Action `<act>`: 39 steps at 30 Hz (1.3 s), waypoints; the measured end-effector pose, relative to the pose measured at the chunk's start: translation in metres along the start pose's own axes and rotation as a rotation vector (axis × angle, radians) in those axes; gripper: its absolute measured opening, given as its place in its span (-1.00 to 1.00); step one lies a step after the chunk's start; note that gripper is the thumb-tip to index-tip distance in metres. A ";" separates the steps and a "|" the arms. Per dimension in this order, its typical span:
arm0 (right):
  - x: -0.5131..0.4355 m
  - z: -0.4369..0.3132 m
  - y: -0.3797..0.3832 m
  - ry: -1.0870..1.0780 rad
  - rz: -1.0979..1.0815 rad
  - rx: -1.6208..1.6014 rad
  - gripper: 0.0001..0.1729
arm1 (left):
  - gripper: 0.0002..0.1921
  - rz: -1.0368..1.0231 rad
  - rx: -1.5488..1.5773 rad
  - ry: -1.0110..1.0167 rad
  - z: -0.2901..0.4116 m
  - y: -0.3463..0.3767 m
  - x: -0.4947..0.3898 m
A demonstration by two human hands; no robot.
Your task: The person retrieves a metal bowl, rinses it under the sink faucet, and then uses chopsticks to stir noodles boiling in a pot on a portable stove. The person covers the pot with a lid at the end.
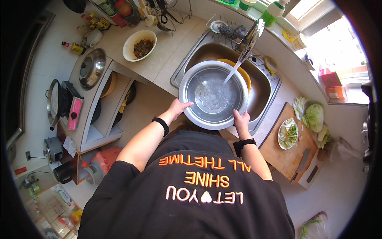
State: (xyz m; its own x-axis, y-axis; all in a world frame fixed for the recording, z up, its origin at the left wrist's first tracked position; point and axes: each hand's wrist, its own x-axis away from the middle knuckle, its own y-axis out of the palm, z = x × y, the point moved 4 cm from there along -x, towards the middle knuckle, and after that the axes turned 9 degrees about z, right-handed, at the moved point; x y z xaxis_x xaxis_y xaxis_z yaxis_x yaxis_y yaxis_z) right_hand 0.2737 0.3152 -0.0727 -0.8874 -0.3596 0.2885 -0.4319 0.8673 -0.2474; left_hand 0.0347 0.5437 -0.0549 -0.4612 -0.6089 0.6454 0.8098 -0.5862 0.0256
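A wide stainless-steel basin (191, 115) with water in it is held over the near left part of the sink (264, 98). My left hand (178, 108) grips its rim at the lower left, the thumb over the edge. On the lower right, my right hand (241, 119) grips the same rim. Water runs from the chrome faucet (253, 40) into the basin. Part of a yellow basin (247, 78) shows behind it, inside the sink. The fingers under the steel rim are hidden.
Right of the sink, a wooden cutting board (276, 131) bears a plate of cut vegetables (288, 134) and a cleaver (301, 164); cabbage (315, 116) lies beside it. A bowl of dark food (128, 47) stands on the left counter, near a steel lid (97, 64). A wire rack (216, 19) sits behind the sink.
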 end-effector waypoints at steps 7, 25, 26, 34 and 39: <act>0.002 -0.004 0.002 -0.040 -0.012 -0.027 -0.58 | -0.67 0.052 0.100 -0.116 -0.018 0.001 -0.003; -0.056 -0.027 -0.039 0.221 0.028 -0.081 -0.50 | -0.68 -0.001 0.154 -0.135 -0.020 0.001 -0.008; -0.067 -0.037 -0.038 0.177 -0.005 -0.134 -0.50 | -0.68 -0.008 0.163 -0.135 -0.020 0.002 -0.007; -0.148 -0.121 -0.018 0.203 -0.106 -0.189 -0.40 | -0.64 0.034 0.155 -0.149 -0.014 0.005 -0.002; -0.186 -0.148 0.001 0.289 -0.134 -0.428 -0.12 | -0.66 0.036 0.133 -0.154 -0.014 0.006 -0.003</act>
State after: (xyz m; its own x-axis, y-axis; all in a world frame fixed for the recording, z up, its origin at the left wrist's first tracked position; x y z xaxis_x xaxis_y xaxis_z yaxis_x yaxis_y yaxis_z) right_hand 0.4624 0.4342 0.0098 -0.7223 -0.4201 0.5494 -0.3804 0.9047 0.1917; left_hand 0.0355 0.5343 -0.0675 -0.3785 -0.5337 0.7563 0.8702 -0.4835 0.0943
